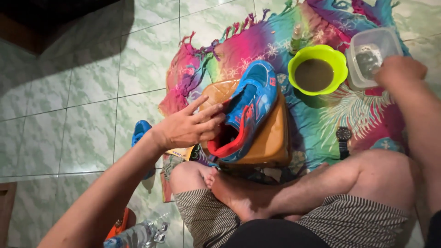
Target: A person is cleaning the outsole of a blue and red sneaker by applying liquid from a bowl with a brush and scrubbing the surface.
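Two hands are working apart — the left hand [190, 126] is reaching into the mouth of a blue shoe [245, 110] at the frame's centre, fingers spread loosely, thumb seemingly tucked inside the opening. That shoe is lying on a tan cushion [271, 138] over a colourful cloth [321, 115]. It looks light and soft-sided, best gripped at the firmer collar or heel. At upper right, the right hand [398, 70] is resting against a clear plastic tub [372, 53] beside a green bowl [318, 69] — I cannot tell how its fingers are closing

My left arm hides most of the second blue shoe [140, 131] at left, and my right hand [398, 71] covers the clear tub's [373, 53] corner.
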